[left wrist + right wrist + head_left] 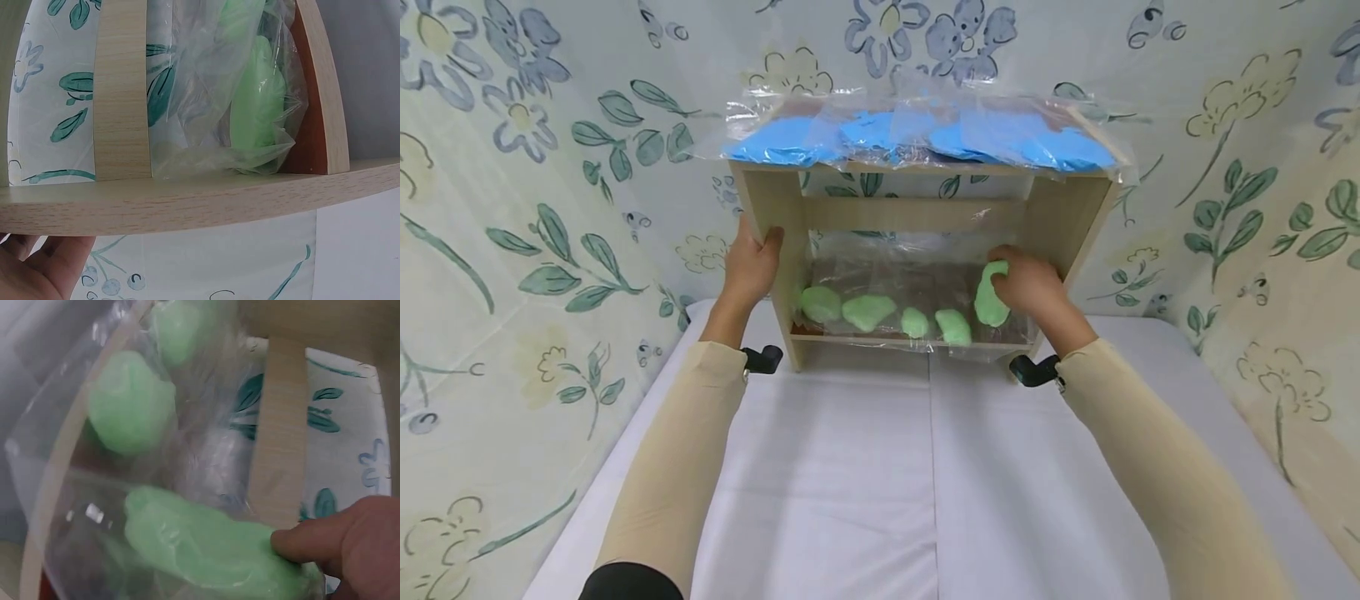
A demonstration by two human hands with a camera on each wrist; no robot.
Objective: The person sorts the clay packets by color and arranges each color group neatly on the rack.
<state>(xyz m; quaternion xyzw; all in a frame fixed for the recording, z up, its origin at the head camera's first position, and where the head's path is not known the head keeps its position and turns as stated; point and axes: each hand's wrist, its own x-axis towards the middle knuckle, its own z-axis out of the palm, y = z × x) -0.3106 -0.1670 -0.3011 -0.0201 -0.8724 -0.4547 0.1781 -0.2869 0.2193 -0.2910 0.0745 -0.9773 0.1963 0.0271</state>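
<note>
A small wooden shelf (913, 215) stands on the white-covered table. My left hand (752, 265) grips its left side panel, thumb at the front edge; in the left wrist view part of the left hand (47, 265) shows beyond the panel. Inside, my right hand (1028, 283) pinches the top of a clear plastic bag with a light green lump (991, 302) in it, raised at the right end. The thumb presses on this soft-looking green lump (206, 540). Along the lower board lie several more bagged green lumps (868, 312). The right fingers behind the bag are hidden.
Several bright blue pieces in clear plastic (790, 142) lie across the shelf's top. Floral cloth walls (610, 208) surround the back and sides. White cloth (850, 467) covers the table in front, with a seam down its middle.
</note>
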